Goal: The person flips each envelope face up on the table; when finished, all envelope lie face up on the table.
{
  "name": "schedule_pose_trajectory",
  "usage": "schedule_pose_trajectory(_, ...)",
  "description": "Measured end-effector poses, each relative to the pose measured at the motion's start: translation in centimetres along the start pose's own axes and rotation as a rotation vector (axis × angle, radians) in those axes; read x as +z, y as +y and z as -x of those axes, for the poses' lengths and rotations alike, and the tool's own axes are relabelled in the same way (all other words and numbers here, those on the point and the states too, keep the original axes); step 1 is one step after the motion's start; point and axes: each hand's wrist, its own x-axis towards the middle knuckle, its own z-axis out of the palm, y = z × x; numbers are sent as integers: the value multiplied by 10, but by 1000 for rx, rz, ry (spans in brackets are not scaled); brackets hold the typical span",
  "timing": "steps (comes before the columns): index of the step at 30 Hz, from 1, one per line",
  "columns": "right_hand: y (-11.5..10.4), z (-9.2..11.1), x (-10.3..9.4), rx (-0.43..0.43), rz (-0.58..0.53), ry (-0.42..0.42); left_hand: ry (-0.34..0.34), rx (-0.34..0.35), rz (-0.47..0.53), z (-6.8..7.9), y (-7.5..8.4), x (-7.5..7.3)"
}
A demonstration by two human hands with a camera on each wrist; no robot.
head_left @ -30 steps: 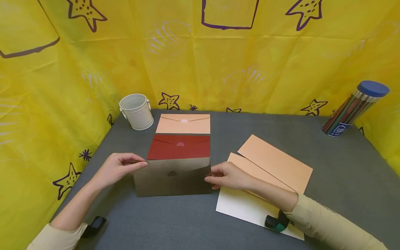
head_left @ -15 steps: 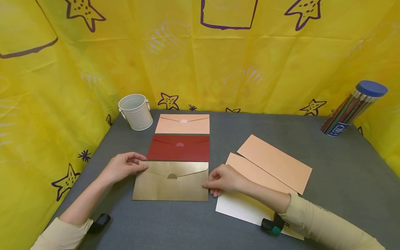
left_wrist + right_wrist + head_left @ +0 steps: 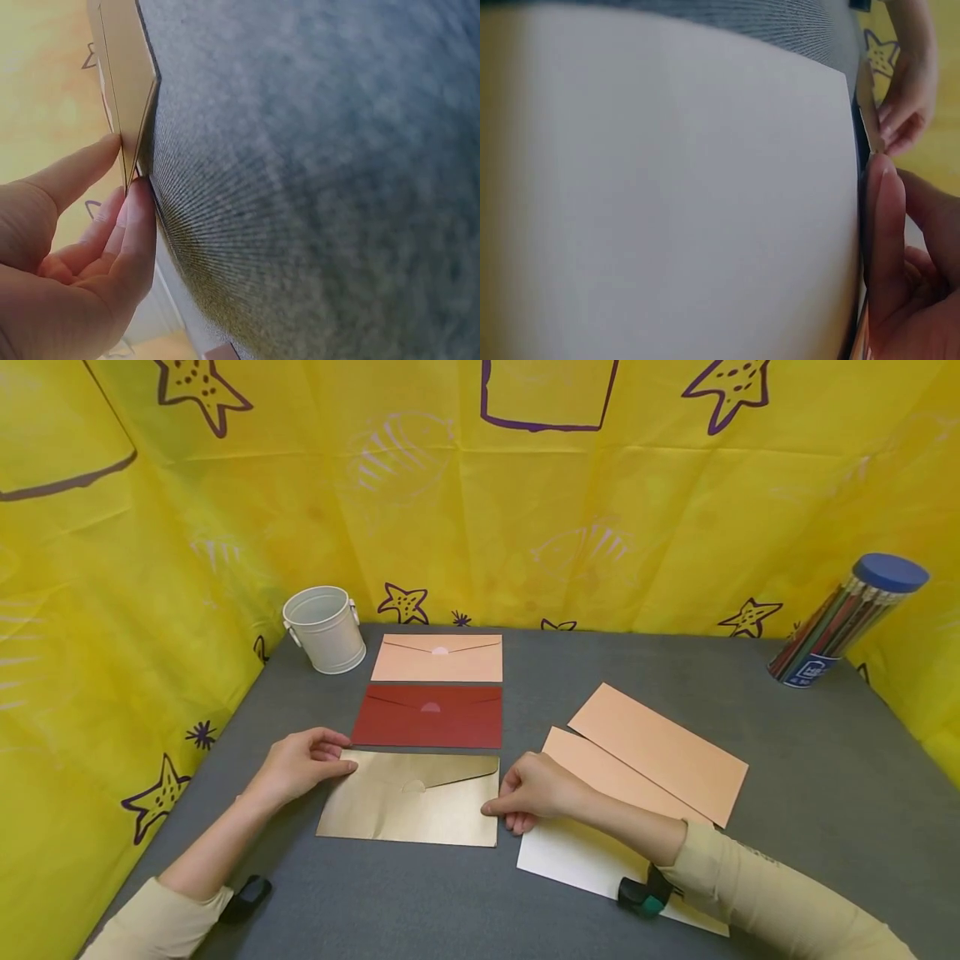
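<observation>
Low in frame, left hand (image 3: 298, 764) pinches a rectangular gold paper envelope (image 3: 408, 802) by its upper-left corner. Right hand (image 3: 542, 789) pinches its right edge.

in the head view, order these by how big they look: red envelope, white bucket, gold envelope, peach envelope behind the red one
1. Gold envelope
2. Red envelope
Unranked below these: peach envelope and white bucket, too alike to separate.
The gold one is nearest the camera, so real sizes are unsure.

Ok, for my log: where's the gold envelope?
In the head view, the gold envelope is left of centre, nearer than the red envelope, pinched by the left hand and right hand.
</observation>
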Motion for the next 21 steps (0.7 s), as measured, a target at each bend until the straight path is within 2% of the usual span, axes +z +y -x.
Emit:
schedule_pose_trajectory(12,-1,-2,-1,36,-13,-8,56,58,-67,1,3,3)
schedule_pose_trajectory(21,-2,-4,-1,57,13,-10,62,87,-72,-1,3,5)
